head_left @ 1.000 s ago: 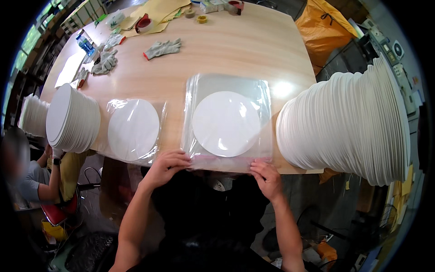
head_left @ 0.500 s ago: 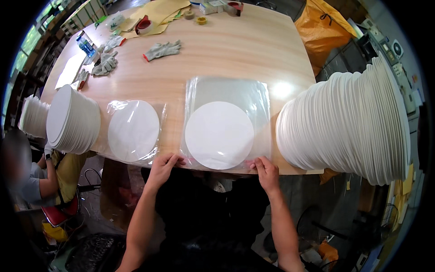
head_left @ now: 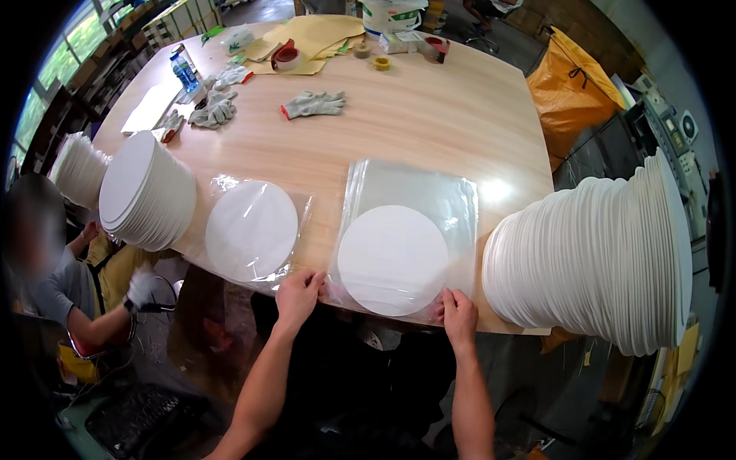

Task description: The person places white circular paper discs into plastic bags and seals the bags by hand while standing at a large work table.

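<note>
A white round disc [head_left: 392, 257] lies in or on the topmost clear plastic bag [head_left: 410, 184] of a flat pile at the table's near edge; which of the two I cannot tell. My left hand [head_left: 299, 299] pinches the bag's near left corner between thumb and fingers. At the near right corner my right hand [head_left: 459, 316] pinches the bag the same way. Left of this pile, another white disc [head_left: 253, 230] lies inside a clear bag [head_left: 303, 222]. On the right rises a tall stack of white discs [head_left: 575, 261].
To the left stand a stack of discs [head_left: 149, 192] and a farther stack [head_left: 79, 169]. Work gloves [head_left: 314, 104], a blue bottle [head_left: 184, 73], tape rolls [head_left: 381, 64] and yellowish paper sheets [head_left: 322, 34] lie farther back. A co-worker [head_left: 80, 291] sits at the left.
The whole view has shifted, so the table sits lower and farther right. Both my hands stay at the bag's near corners. At left, the co-worker's gloved hand has moved down.
</note>
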A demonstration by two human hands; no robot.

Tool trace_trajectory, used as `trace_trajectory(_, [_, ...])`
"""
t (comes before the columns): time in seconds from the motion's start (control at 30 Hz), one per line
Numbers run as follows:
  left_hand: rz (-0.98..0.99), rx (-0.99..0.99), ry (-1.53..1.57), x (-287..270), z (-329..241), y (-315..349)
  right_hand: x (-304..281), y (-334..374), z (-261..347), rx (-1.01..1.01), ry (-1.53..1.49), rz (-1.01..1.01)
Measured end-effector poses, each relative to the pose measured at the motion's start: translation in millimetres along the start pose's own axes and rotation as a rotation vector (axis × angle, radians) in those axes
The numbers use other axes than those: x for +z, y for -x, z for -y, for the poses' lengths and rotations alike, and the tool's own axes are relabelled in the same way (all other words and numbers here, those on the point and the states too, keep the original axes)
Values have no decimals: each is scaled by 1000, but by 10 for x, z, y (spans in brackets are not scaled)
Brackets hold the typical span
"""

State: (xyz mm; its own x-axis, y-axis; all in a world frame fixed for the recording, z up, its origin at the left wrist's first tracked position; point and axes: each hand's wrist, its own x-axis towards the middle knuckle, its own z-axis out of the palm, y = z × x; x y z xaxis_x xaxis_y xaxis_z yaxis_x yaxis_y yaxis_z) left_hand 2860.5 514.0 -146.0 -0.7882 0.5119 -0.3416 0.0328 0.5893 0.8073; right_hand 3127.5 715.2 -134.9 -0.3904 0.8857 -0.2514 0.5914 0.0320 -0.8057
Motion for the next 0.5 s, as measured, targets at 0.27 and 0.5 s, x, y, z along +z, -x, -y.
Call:
trace_trajectory(0.27, [-47, -36, -8, 67, -69, 3, 66, -47, -14, -11, 80, -53])
trace_trajectory(0.5, [-83, -54, -271, 49, -218, -4, 92, -133, -57, -46, 410, -87])
